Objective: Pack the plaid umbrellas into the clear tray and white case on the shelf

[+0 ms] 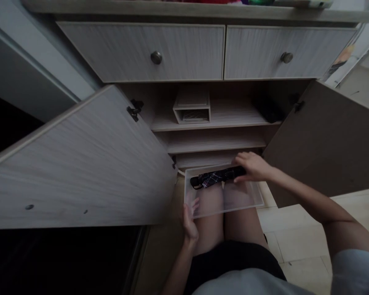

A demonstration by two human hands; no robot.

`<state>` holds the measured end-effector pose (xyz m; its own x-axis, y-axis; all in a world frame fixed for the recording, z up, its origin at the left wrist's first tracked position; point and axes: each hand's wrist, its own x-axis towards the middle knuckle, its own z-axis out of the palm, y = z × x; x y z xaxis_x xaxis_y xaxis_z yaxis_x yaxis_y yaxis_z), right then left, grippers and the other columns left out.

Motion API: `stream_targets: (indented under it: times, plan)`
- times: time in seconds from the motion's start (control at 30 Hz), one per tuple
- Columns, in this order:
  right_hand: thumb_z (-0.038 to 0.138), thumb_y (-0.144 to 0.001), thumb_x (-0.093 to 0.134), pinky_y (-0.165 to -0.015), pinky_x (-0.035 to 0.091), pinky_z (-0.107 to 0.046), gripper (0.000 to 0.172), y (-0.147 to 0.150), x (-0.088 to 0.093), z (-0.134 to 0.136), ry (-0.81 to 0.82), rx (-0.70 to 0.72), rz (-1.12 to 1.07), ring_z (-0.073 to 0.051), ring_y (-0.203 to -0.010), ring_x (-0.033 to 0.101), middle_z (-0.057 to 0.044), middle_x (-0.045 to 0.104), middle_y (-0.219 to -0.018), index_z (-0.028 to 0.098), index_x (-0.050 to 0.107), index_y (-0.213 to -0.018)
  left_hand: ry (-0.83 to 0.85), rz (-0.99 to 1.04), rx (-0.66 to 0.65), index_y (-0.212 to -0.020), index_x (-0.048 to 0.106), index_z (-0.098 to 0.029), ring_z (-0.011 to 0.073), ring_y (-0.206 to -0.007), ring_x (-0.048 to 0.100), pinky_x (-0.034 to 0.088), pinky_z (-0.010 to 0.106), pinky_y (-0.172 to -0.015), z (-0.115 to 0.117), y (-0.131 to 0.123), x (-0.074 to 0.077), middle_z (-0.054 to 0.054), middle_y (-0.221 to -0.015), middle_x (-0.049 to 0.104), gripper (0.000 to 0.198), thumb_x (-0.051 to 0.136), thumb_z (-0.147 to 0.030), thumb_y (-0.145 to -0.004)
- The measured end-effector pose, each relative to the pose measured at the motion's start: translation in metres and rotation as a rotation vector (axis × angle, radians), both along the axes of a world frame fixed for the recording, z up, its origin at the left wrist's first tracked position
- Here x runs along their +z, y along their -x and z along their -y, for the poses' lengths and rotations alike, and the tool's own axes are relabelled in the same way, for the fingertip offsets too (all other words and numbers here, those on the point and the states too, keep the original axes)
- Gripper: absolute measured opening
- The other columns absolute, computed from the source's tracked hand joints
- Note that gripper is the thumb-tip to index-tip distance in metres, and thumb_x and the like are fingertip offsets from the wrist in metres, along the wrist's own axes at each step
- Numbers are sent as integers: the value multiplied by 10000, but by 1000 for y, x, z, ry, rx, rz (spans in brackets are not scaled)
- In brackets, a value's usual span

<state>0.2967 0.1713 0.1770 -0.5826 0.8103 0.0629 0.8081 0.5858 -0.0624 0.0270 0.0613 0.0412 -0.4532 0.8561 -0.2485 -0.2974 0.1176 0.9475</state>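
A clear plastic tray [255, 200] rests across my thighs, tilted slightly. Inside it, along the far side, lies a folded umbrella [213, 178], dark with a plaid pattern and a black handle at its left end. My right hand [253, 166] is closed around the umbrella's right end. At the tray's near left corner, my left hand [190, 221] grips the wall, its fingertips showing through the plastic. The rest of the tray holds nothing that I can make out.
In front stands a wooden cabinet with a left door [89, 164] and a right door [329, 143] swung wide on both sides. On its upper shelf [230, 119] sit a small box [192, 106] and a black object [267, 110]. Two drawers with round knobs [156, 57] are above.
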Motion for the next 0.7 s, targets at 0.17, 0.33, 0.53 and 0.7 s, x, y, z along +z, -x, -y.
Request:
stream_targets:
  times: [0.17,0.33,0.53,0.7]
  plan:
    - [425,-957,534,-926,437,-392,372,-83,20,-90,-212,-532,-168,-297,-1125,564,-164,609,-1210,169,601,-1220,-12,-10,-25,-1274,649,-160,315,-1102,679,473,430,-933,0,0,-2,167,-1268,698,758,468,-728,-806]
    - [444,-971,505,-978,404,-463,573,-148,12,-174,-141,-916,-119,-361,-1256,477,-262,500,-1367,70,472,-1403,-11,-8,-15,-1268,646,-151,314,-1079,686,479,428,-909,0,0,-2,174,-1327,663,757,490,-724,-799]
    - [536,-963,505,-996,398,-535,628,-150,-5,-199,-76,-968,-139,-407,-1268,473,-328,496,-1344,35,527,-1341,5,-3,0,-1242,669,-162,316,-1086,677,469,427,-923,2,-4,0,147,-1163,736,737,486,-727,-805]
    - [565,-946,530,-996,414,-515,683,-135,-9,-199,-89,-1048,-187,-407,-1277,480,-362,419,-1383,9,506,-1342,31,-10,-2,-1213,685,-146,323,-1048,682,462,452,-945,2,-4,-2,147,-1026,761,760,465,-742,-796]
